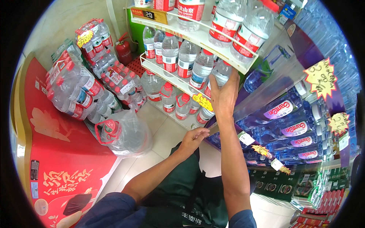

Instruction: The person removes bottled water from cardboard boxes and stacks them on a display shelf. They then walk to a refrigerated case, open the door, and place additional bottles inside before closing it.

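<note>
My right hand (225, 95) is around a red-capped clear water bottle (221, 72) at the right end of the middle shelf (174, 77) of a white wire-railed rack. Its thumb and fingers lie on opposite sides of the bottle. Beside that bottle stands a row of similar bottles with red and white labels, the nearest a large one (201, 69). Lower and to the left, my left hand (195, 139) is near the rack's lower corner, fingers bent and close together, with no object visible in it. A yellow price tag (203, 102) hangs just left of my right wrist.
Larger bottles (251, 28) stand on the upper shelf. Shrink-wrapped bottle packs (77, 88), a bagged large bottle (128, 134) and a red display stand (62, 148) are at left. A fire extinguisher (123, 51) stands behind them. Blue bottles (288, 128) fill the shelves at right.
</note>
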Available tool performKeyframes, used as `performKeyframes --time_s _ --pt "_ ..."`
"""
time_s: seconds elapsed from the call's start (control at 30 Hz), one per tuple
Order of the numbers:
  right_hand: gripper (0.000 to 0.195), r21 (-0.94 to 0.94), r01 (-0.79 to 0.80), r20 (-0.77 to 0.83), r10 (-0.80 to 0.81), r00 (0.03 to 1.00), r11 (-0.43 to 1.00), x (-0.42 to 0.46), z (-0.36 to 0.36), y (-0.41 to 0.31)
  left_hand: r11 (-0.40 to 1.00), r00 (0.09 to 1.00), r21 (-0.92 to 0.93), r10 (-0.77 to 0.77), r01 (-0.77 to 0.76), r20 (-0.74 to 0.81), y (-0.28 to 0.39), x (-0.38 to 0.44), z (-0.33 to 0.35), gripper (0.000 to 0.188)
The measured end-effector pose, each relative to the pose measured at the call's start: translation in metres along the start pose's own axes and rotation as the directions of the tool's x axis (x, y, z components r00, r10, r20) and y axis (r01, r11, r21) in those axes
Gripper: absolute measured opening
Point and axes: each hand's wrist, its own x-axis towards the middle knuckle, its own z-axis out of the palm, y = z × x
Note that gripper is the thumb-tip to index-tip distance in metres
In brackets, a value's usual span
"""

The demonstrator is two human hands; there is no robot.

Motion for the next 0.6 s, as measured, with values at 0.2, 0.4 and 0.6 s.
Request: performKeyframes --time_s 0.2,0.4,0.6 --pt "0.081 -0.004 0.000 0.055 0.000 0.999 1.000 0.004 0.004 0.002 1.000 1.000 -0.023 -0.017 0.017 0.008 -0.005 -0.005 0.009 0.028" --pt "0.083 0.004 0.072 0.110 -0.072 0.991 0.997 -0.002 0.005 -0.001 0.998 1.000 -0.063 -0.003 0.001 -0.024 0.007 -0.012 0.007 0.029" --pt "0.080 0.036 0.213 0.178 -0.216 0.960 0.976 -0.017 -0.003 0.000 0.999 0.998 -0.019 0.040 -0.042 -0.058 0.025 -0.014 0.000 0.034"
